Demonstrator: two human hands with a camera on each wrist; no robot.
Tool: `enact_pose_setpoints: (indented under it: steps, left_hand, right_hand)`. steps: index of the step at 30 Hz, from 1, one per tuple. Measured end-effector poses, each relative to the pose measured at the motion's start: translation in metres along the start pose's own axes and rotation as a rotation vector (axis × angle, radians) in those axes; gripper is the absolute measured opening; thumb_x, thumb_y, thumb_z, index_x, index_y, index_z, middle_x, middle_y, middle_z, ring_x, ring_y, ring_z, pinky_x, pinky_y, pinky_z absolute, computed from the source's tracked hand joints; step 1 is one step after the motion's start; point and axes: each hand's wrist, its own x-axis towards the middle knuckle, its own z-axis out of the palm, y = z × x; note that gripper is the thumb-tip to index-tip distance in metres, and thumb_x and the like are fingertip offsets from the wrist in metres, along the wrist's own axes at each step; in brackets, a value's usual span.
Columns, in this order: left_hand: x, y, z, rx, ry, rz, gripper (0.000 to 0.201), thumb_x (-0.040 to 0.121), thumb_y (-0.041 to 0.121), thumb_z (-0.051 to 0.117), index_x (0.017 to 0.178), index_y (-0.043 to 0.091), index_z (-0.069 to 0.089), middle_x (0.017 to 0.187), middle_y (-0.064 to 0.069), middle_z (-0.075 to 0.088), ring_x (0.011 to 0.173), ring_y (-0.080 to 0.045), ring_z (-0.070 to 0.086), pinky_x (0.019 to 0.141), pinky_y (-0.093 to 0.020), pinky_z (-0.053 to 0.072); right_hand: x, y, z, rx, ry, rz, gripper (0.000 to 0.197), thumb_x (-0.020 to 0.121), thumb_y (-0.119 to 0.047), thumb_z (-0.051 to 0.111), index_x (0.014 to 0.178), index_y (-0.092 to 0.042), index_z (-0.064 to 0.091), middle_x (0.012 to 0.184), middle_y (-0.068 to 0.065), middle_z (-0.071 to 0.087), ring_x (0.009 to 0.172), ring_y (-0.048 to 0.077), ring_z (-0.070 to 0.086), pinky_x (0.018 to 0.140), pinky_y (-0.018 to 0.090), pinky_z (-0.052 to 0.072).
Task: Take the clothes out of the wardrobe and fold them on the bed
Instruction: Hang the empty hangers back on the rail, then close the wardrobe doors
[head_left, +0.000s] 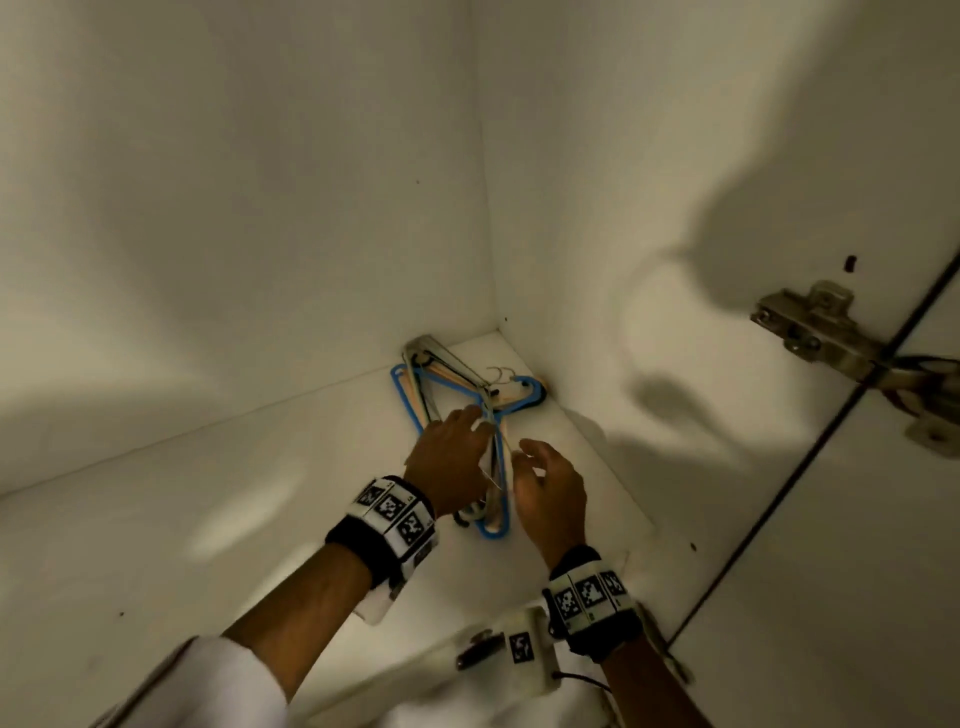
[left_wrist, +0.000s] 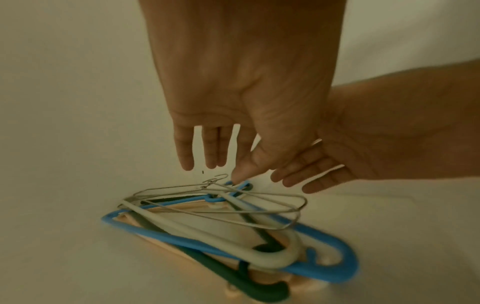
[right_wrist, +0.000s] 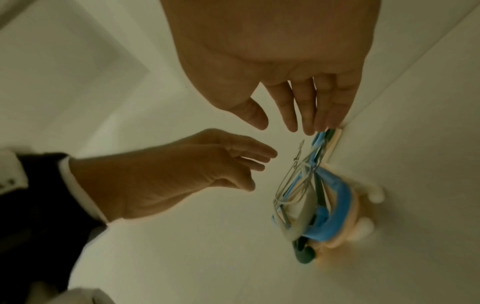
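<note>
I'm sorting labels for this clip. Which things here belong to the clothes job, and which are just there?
Part of the job:
- pile of hangers on the wardrobe floor
- left hand, open over the pile
- right hand, open beside it

Just there:
- door hinge

No clothes in view.

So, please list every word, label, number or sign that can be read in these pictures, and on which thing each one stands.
No readable word, brand or number.
Left wristband: black-and-white square code markers, tiny characters beside them too small to read.
Right wristband: the same kind of markers, nothing legible.
Hangers, hinge: no text visible.
</note>
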Motion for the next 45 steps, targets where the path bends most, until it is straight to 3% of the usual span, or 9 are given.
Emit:
enact_pose_setpoints:
  steps: [2, 6, 9, 18, 27, 33, 38, 42, 45]
  left_hand:
    - [-0.018, 0.009, 0.006, -0.254, 0.125, -0.003, 0.055, 0.084, 0.017, 0.058, 0.139, 0.01, 0.054, 0.146, -0.007, 0.044, 0.129, -0.031, 0.049, 0.099, -0.041, 0.046]
    - [-0.073, 0.05, 0.031, -0.638, 0.181, 0.056, 0.044, 0.085, 0.021, 0.054, 0.128, 0.018, 0.061, 0.132, 0.004, 0.054, 0.119, -0.016, 0.054, 0.096, -0.033, 0.047]
    - [-0.116, 0.092, 0.052, -0.776, 0.135, 0.128, 0.041, 0.087, 0.019, 0.056, 0.128, 0.022, 0.063, 0.13, 0.008, 0.055, 0.119, -0.011, 0.054, 0.1, -0.033, 0.048]
    - [-0.239, 0.24, 0.096, -0.951, 0.005, 0.375, 0.042, 0.091, 0.016, 0.063, 0.129, 0.032, 0.061, 0.129, 0.016, 0.056, 0.117, 0.0, 0.054, 0.098, -0.033, 0.053]
    - [-0.297, 0.366, 0.08, -0.965, 0.017, 0.64, 0.034, 0.097, 0.025, 0.059, 0.132, 0.028, 0.059, 0.131, 0.016, 0.054, 0.116, 0.0, 0.054, 0.095, -0.029, 0.054]
    - [-0.325, 0.445, 0.065, -0.939, -0.017, 0.753, 0.034, 0.1, 0.03, 0.057, 0.133, 0.024, 0.058, 0.133, 0.012, 0.053, 0.116, -0.002, 0.054, 0.093, -0.03, 0.056]
    - [-0.331, 0.495, 0.054, -0.957, 0.03, 0.708, 0.048, 0.097, 0.043, 0.054, 0.141, 0.025, 0.049, 0.139, 0.01, 0.044, 0.119, -0.007, 0.053, 0.095, -0.035, 0.056]
    - [-0.327, 0.525, 0.039, -1.031, 0.198, 0.546, 0.053, 0.097, 0.045, 0.059, 0.144, 0.024, 0.045, 0.142, 0.01, 0.041, 0.12, -0.005, 0.051, 0.094, -0.035, 0.056]
    - [-0.329, 0.544, 0.032, -1.033, 0.315, 0.459, 0.054, 0.096, 0.047, 0.06, 0.142, 0.022, 0.046, 0.142, 0.008, 0.04, 0.118, -0.01, 0.054, 0.092, -0.037, 0.057]
  right_hand:
    - [-0.019, 0.004, -0.019, 0.039, 0.0, -0.002, 0.027, 0.104, -0.023, 0.058, 0.115, -0.005, 0.075, 0.114, 0.012, 0.075, 0.107, 0.028, 0.068, 0.082, 0.015, 0.046]
    - [-0.074, 0.025, -0.056, 0.197, 0.112, 0.082, 0.035, 0.077, -0.055, 0.052, 0.088, -0.034, 0.078, 0.097, -0.005, 0.079, 0.095, 0.022, 0.072, 0.094, 0.047, 0.056]
    - [-0.129, 0.039, -0.083, 0.236, 0.2, 0.123, 0.02, 0.086, -0.039, 0.058, 0.088, -0.034, 0.078, 0.095, -0.008, 0.079, 0.097, 0.02, 0.072, 0.096, 0.053, 0.056]
    - [-0.312, 0.08, -0.179, 0.034, 0.435, 0.147, 0.022, 0.096, -0.025, 0.057, 0.097, -0.035, 0.077, 0.096, -0.013, 0.078, 0.092, 0.004, 0.071, 0.086, 0.046, 0.061]
    - [-0.438, 0.121, -0.32, 0.052, 0.905, 0.229, 0.016, 0.093, -0.038, 0.062, 0.097, -0.036, 0.077, 0.101, -0.01, 0.077, 0.101, 0.011, 0.07, 0.095, 0.054, 0.058]
    - [-0.469, 0.112, -0.401, 0.145, 1.145, 0.176, 0.016, 0.1, -0.024, 0.06, 0.098, -0.03, 0.075, 0.1, -0.004, 0.075, 0.101, 0.022, 0.069, 0.093, 0.056, 0.057]
    - [-0.436, 0.103, -0.463, 0.285, 0.973, 0.196, 0.031, 0.093, -0.042, 0.055, 0.102, -0.024, 0.078, 0.11, -0.001, 0.077, 0.114, 0.027, 0.068, 0.097, 0.047, 0.052]
    - [-0.421, 0.083, -0.475, 0.452, 0.719, 0.18, 0.038, 0.107, -0.033, 0.04, 0.102, -0.018, 0.075, 0.096, -0.001, 0.08, 0.093, 0.018, 0.074, 0.082, 0.031, 0.056]
    - [-0.421, 0.092, -0.48, 0.521, 0.603, 0.158, 0.043, 0.109, -0.037, 0.037, 0.123, -0.014, 0.071, 0.113, 0.003, 0.078, 0.109, 0.02, 0.072, 0.092, 0.033, 0.054]
